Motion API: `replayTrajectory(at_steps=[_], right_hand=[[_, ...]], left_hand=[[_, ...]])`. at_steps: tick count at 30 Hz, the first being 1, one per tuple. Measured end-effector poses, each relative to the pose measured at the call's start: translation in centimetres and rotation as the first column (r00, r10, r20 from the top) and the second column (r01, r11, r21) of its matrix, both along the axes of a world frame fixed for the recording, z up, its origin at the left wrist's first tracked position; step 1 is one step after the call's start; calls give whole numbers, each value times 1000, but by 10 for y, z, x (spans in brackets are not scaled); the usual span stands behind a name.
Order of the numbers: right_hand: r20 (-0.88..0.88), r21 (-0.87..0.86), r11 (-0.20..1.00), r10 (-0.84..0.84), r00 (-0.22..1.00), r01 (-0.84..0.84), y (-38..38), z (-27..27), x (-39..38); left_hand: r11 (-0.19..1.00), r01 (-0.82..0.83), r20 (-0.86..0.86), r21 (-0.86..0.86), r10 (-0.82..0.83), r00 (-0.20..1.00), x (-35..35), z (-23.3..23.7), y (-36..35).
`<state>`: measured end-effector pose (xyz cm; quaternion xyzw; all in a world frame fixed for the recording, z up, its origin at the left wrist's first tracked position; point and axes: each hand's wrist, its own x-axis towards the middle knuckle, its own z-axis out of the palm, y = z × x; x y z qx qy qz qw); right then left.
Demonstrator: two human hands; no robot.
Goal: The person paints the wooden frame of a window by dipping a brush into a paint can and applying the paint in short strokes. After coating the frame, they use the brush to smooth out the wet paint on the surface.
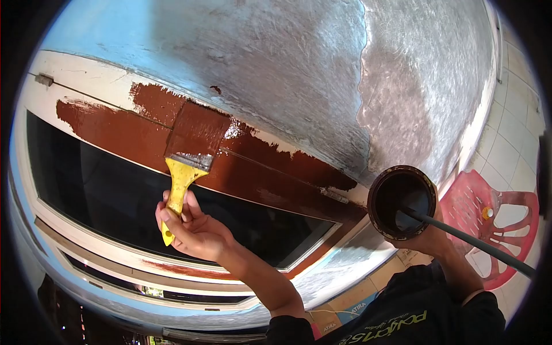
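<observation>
My left hand [198, 230] is closed around the yellow handle of a wide, flat paintbrush [183, 175]. Its bristles, loaded with reddish-brown paint, lie against a wooden frame [115, 129] that is partly brown and partly whitish. My right hand [428, 238] grips a round paint can [402, 169] from its lower right side, and the can hides most of the fingers. Dark paint shows inside the can, whose rim is stained. A long grey stick [471, 244] leans out of it over my right forearm.
Beside the frame is a dark glass pane [138, 178]. A blue and grey wall [276, 69] borders the frame. At the right, a red plastic chair [466, 198] with a small yellowish item on it stands on pale tiles [509, 121]. Cardboard [356, 307] lies below.
</observation>
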<state>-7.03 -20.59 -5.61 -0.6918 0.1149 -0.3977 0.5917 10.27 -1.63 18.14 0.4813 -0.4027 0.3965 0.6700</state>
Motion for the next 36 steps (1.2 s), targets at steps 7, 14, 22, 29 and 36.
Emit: replayTrajectory(at_steps=[7,14,22,29,36], right_hand=[[-79,24,992,126,989,-125,-2,-9,2],[-47,82,994,82,996,-78,-2,13,-1],[-53,-1,998,69,996,-69,-4,-1,1],[-64,-58,996,71,995,-75,-4,-1,1],[-33,44,996,83,996,-81,-6,4,-1]], left_hand=[[1000,-10,-4,20,10,1000,1,5,-4],[998,57,-5,-21,-57,998,-2,6,-1],[1000,16,-4,3,-16,1000,-1,7,0],[999,-14,10,47,13,1000,1,8,-3],[999,31,8,-37,-31,999,0,11,4]])
